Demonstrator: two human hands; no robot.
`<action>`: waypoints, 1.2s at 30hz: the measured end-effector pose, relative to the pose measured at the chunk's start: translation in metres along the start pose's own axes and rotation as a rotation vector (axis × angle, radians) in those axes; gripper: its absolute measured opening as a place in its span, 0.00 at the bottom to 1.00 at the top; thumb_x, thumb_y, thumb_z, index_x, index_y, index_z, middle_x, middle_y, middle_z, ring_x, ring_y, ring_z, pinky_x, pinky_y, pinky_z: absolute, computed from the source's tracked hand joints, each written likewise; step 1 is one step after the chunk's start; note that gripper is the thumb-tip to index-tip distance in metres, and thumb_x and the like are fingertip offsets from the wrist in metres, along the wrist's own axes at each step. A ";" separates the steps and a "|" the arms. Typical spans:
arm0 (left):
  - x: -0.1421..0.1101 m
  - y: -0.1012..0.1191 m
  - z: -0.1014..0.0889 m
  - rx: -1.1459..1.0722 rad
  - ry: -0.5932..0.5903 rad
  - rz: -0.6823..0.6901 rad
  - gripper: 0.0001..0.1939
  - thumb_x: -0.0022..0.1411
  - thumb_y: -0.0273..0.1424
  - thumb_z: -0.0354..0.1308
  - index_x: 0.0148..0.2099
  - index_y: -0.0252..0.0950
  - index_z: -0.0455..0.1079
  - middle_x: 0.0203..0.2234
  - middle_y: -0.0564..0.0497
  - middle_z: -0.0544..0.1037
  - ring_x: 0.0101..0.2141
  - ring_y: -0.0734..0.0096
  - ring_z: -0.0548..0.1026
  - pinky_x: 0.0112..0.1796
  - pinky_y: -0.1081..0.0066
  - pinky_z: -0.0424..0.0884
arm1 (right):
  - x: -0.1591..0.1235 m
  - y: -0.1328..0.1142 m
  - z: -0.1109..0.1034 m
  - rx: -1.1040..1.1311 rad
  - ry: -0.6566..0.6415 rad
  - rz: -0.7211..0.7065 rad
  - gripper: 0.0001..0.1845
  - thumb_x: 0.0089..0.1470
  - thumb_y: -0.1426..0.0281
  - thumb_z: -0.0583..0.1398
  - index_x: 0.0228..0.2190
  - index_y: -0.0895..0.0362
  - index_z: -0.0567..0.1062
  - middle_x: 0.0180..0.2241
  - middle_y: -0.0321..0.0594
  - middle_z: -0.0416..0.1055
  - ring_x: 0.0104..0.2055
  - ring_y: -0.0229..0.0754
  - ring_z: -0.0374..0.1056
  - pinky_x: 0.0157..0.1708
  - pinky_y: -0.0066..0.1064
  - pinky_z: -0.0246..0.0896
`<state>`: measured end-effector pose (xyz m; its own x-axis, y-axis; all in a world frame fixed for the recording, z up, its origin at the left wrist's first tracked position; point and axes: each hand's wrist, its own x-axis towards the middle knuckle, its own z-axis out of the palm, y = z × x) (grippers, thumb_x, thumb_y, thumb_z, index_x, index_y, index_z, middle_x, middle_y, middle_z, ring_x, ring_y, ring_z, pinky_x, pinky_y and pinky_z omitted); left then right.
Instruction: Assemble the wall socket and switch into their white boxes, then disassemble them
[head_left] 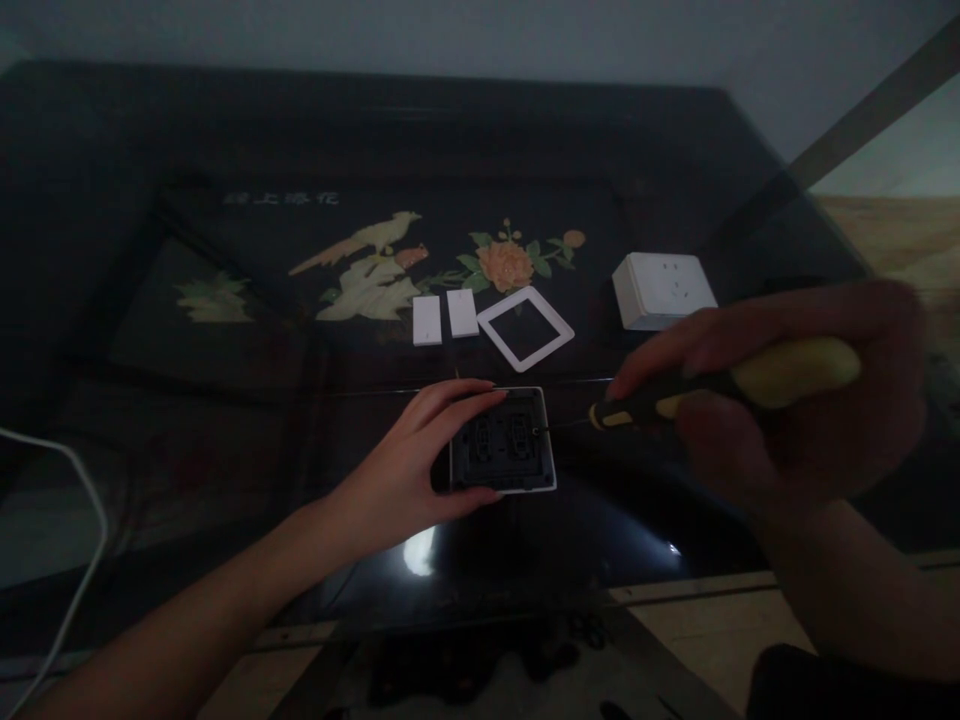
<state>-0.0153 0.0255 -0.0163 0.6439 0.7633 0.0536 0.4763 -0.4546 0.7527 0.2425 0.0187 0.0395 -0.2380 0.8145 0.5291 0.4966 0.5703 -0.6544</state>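
Square black plastic switch box with white rim (502, 462): left hand (409, 455) clasps its far and near edges, fingers part-curled; right hand (817, 440), right of box, grips yellow-and-black screwdriver (796, 372).

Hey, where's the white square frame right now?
In the head view, the white square frame lies on the dark table near the middle, just right of the two white rectangular plates and beyond the switch base in the left hand.

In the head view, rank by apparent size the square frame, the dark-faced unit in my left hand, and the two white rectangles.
Largest to smallest:
1. Dark-faced unit
2. Square frame, by its outline
3. Left white rectangle and right white rectangle: too alike to rank
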 end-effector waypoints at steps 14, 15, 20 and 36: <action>-0.003 -0.004 0.003 -0.012 0.021 0.034 0.38 0.57 0.34 0.66 0.66 0.47 0.53 0.61 0.43 0.61 0.60 0.52 0.63 0.59 0.47 0.64 | 0.050 -0.014 0.011 -0.020 -0.086 -0.283 0.10 0.48 0.71 0.67 0.32 0.52 0.71 0.29 0.35 0.74 0.34 0.41 0.75 0.31 0.30 0.72; -0.003 -0.004 0.003 -0.006 0.020 0.039 0.38 0.57 0.34 0.66 0.66 0.47 0.52 0.61 0.44 0.61 0.60 0.52 0.63 0.59 0.48 0.64 | 0.051 -0.016 0.009 -0.023 -0.113 -0.265 0.10 0.48 0.71 0.67 0.30 0.52 0.71 0.27 0.35 0.73 0.32 0.40 0.75 0.30 0.29 0.72; -0.002 -0.004 0.003 0.005 0.008 0.021 0.38 0.56 0.35 0.66 0.65 0.48 0.53 0.61 0.44 0.61 0.60 0.51 0.63 0.58 0.47 0.65 | 0.046 -0.018 0.006 0.075 -0.124 -0.192 0.09 0.49 0.73 0.65 0.29 0.51 0.69 0.25 0.32 0.73 0.24 0.35 0.71 0.19 0.24 0.65; -0.001 0.002 0.001 0.027 0.019 0.026 0.36 0.57 0.35 0.65 0.65 0.45 0.55 0.60 0.42 0.63 0.59 0.50 0.65 0.58 0.48 0.66 | 0.052 -0.022 -0.003 -0.042 -0.273 -0.238 0.08 0.53 0.65 0.66 0.32 0.52 0.71 0.26 0.32 0.75 0.20 0.33 0.69 0.17 0.23 0.63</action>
<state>-0.0144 0.0238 -0.0157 0.6448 0.7595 0.0858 0.4758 -0.4868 0.7326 0.2216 0.0476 0.0830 -0.5625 0.6614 0.4961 0.4330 0.7469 -0.5047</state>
